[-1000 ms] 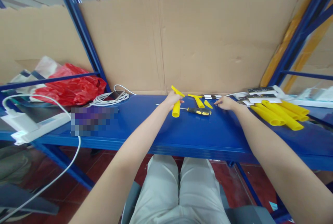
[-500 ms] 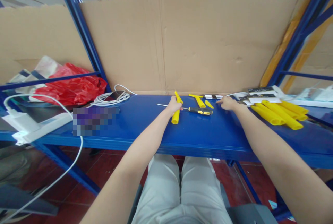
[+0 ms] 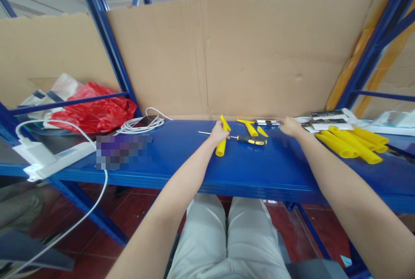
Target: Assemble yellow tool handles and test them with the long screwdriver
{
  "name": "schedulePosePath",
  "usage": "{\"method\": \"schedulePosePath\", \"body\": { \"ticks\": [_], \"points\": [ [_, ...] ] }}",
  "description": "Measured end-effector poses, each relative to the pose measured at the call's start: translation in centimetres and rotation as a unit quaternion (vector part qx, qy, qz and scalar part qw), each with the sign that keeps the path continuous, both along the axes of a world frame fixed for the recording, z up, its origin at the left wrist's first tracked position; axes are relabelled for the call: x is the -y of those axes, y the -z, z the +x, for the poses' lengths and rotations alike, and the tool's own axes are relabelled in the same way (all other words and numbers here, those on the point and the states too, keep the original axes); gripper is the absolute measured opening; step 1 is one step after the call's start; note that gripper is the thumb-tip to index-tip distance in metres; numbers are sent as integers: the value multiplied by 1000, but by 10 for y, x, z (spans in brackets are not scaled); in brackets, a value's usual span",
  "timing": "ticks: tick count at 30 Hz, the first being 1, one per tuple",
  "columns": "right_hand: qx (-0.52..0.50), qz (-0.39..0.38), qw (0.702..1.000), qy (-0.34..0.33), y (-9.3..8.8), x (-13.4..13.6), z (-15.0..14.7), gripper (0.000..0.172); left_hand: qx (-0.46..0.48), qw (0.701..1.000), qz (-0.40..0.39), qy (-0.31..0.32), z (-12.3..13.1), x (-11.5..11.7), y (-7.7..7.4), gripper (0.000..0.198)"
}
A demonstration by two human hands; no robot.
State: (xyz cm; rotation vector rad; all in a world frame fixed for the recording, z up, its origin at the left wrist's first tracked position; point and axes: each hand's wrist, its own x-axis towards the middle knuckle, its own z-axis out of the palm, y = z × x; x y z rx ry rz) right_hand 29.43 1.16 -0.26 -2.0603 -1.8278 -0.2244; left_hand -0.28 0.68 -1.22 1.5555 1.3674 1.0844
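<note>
My left hand (image 3: 218, 133) is closed around a yellow plastic tube (image 3: 220, 148), whose slanted, pointed top sticks up above my fingers. Behind that hand a screwdriver (image 3: 251, 140) with a black and yellow handle lies flat, its shaft pointing left. My right hand (image 3: 289, 126) is at the back of the shelf, fingers drawn together by the right end of some small white and dark cylinders (image 3: 267, 122). What its fingertips hold is too small to tell. Left of it lie a yellow tube with an angled top (image 3: 250, 128) and a small yellow wedge (image 3: 262, 131).
Several yellow tubes (image 3: 353, 143) lie at the right beside black and white packets (image 3: 332, 119). At the left are a coiled white cable (image 3: 139, 125), a red plastic bag (image 3: 97, 108) and a power strip (image 3: 61, 158). Cardboard (image 3: 259, 54) walls the back of the blue shelf (image 3: 181, 153).
My right hand has moved slightly right and back to the end of the white and dark cylinders, its fingers drawing in. My left hand keeps its hold on the yellow tube.
</note>
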Motion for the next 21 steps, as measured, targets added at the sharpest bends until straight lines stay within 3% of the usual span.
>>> {"method": "schedulePosePath", "body": {
  "ticks": [4, 8, 12, 15, 21],
  "points": [
    [-45, -32, 998, -22, -24, 9, -11, 29, 5, 1000, -5, -1, -2, 1, -2, 54],
    [-105, -125, 980, -118, -38, 30, -32, 37, 9, 1000, -13, -12, -2, 3, -4, 57],
    [-38, -228, 954, -191, -34, 41, -51, 50, 7, 1000, -17, -16, -2, 3, -4, 59],
    [0, -230, 946, -227, -27, 40, -65, 53, 6, 1000, -16, -17, -3, 2, -3, 60],
    [2, -202, 946, -252, -28, 42, -74, 36, 7, 1000, -12, -24, -5, 0, -3, 60]
  ]
}}
